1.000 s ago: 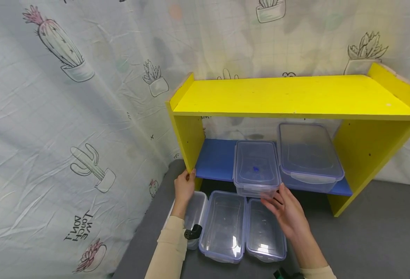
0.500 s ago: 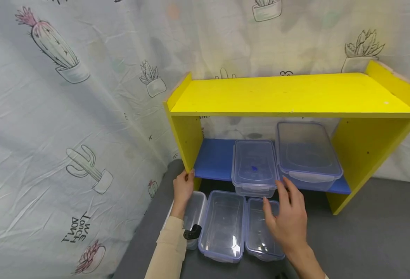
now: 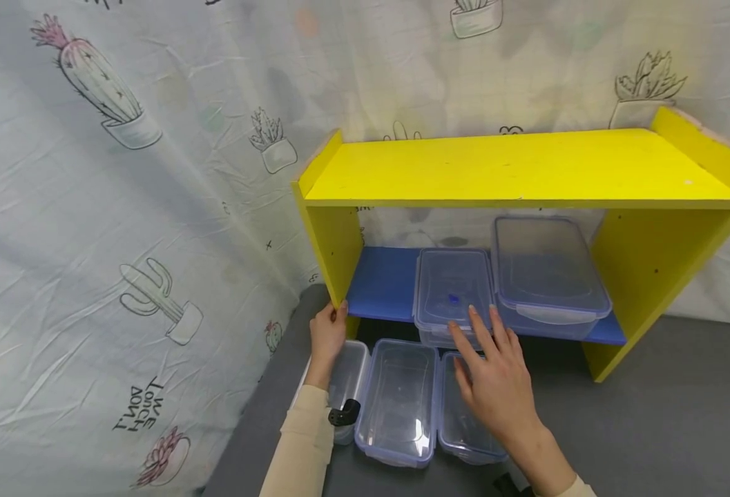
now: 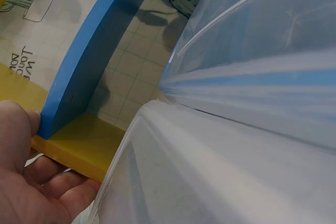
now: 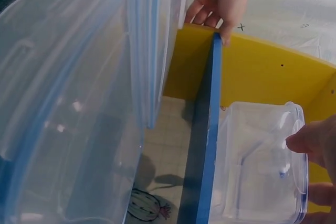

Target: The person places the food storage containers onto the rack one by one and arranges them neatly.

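Observation:
A yellow shelf with a blue lower board stands on a grey table. On the blue board sit a medium lidded clear container and a larger one. My left hand grips the bottom front corner of the shelf's left side panel; the left wrist view shows that left hand with the thumb against the blue board. My right hand is spread with straight fingers, fingertips at the medium container's front edge. In the right wrist view those fingertips lie by the container's lid.
Three open clear containers stand in a row on the table before the shelf: a small one, a middle one and a right one partly under my right hand. A cactus-print cloth hangs behind and left.
My right hand has moved left and forward, from beside the large container to the medium container's front. The left hand has stayed on the shelf.

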`<state>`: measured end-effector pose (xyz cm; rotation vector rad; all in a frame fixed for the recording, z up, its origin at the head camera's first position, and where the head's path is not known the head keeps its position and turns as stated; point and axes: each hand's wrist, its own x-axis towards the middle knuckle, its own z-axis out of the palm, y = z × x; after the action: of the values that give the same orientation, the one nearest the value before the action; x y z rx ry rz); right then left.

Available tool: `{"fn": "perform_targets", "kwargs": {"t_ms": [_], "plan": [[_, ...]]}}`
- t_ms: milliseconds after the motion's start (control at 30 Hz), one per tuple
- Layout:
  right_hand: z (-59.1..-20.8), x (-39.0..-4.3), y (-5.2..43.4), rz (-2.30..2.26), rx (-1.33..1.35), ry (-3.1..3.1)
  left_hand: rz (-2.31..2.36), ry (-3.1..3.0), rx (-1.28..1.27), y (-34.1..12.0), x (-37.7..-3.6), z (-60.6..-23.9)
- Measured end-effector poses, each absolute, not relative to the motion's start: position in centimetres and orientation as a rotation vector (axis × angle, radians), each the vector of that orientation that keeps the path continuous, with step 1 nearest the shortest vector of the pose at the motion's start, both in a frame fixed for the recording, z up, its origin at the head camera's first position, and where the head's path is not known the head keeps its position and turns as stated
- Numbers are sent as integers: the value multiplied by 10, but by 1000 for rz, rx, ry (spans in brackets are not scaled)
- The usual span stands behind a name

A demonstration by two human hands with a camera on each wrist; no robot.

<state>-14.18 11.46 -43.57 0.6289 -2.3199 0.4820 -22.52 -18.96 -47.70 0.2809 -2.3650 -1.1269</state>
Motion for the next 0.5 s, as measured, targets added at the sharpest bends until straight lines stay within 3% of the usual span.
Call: {"fn": "perform_targets", "kwargs": {"t_ms": [500], "plan": [[-434,-152,115,466,617,-2400,-1123,-2381,301,-191,-226,-480]]}}
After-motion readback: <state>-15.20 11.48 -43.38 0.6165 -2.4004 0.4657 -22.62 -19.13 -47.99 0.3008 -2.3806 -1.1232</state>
